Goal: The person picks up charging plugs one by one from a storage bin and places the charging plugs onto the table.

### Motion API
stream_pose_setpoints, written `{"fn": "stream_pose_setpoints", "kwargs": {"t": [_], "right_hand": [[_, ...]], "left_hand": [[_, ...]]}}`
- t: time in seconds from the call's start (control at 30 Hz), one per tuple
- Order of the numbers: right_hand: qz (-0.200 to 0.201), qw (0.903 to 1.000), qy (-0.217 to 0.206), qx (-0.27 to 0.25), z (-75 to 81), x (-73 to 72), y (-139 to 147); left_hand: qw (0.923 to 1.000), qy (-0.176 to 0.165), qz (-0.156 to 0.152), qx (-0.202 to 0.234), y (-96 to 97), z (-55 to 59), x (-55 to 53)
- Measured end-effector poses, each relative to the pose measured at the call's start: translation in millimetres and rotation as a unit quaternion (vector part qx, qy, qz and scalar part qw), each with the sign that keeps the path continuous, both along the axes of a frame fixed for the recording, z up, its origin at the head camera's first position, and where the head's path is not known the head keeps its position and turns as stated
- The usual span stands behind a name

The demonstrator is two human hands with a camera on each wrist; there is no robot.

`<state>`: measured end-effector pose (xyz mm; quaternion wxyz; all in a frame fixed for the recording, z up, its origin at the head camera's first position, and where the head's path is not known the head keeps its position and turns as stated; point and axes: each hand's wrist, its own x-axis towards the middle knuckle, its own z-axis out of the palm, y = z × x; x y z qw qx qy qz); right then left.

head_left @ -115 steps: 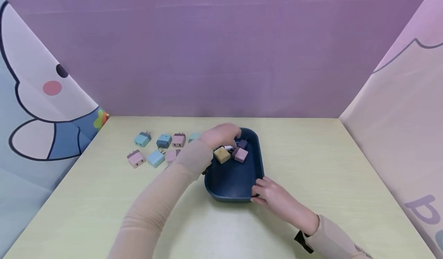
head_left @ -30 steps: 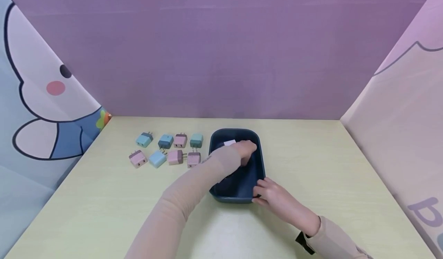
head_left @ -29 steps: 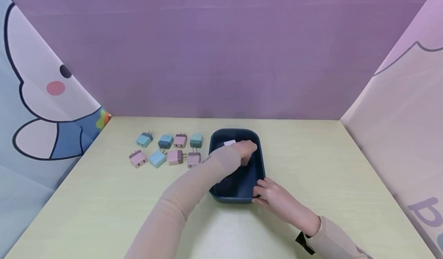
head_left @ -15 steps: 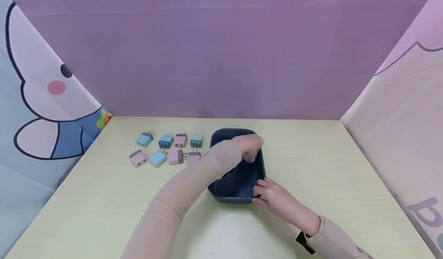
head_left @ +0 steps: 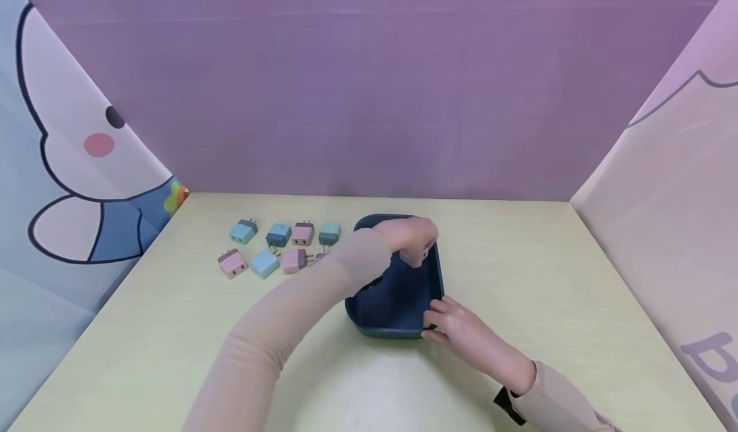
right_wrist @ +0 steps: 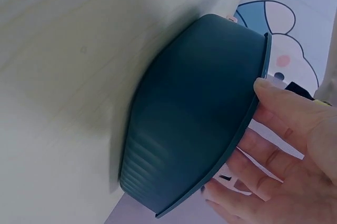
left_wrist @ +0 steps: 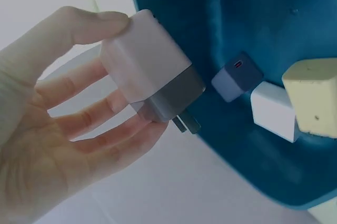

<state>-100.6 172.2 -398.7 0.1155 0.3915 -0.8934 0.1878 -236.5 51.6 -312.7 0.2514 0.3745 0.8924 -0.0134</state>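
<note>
My left hand (head_left: pixel 410 234) is over the far right part of the dark blue plastic box (head_left: pixel 398 300). It pinches a pink plug charger (left_wrist: pixel 145 56) with a dark end and two metal prongs, thumb on one side and fingers on the other. In the left wrist view, a dark purple charger (left_wrist: pixel 238 77), a white piece (left_wrist: pixel 274 111) and a pale yellow charger (left_wrist: pixel 316 98) lie inside the box; the forearm hides them from the head view. At the box's near right corner, my right hand (head_left: pixel 461 332) holds the rim between thumb and fingers.
Left of the box, several chargers lie in two rough rows on the pale table, among them a light blue one (head_left: pixel 265 263), a pink one (head_left: pixel 233 263) and a green one (head_left: pixel 330 233). A purple backdrop (head_left: pixel 369 99) stands behind.
My left hand reached down into the box, then rose toward its far right rim, with the pink charger now in its fingers. The right hand has kept its hold on the rim.
</note>
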Motion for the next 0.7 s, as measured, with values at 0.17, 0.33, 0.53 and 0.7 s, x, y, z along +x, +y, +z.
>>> {"fn": "stream_pose_setpoints", "kwargs": {"t": [0.17,0.33,0.53,0.7], "right_hand": [[-0.002,1.0000,0.008,0.000,-0.6,0.3,-1],[-0.002,0.9999,0.012,-0.001,-1.1,0.3,-1],[-0.002,1.0000,0.008,0.000,-1.1,0.3,-1],[0.000,0.9998,0.019,-0.003,-1.3,0.3,-1]], "left_hand": [[0.9997,0.016,-0.015,-0.013,-6.6,6.7,5.3],[0.9981,0.038,-0.043,-0.023,-16.3,11.3,9.7],[0.9976,0.047,-0.048,0.013,-33.1,18.2,14.3],[0.9959,0.073,-0.051,0.019,-46.6,23.4,17.1]]}}
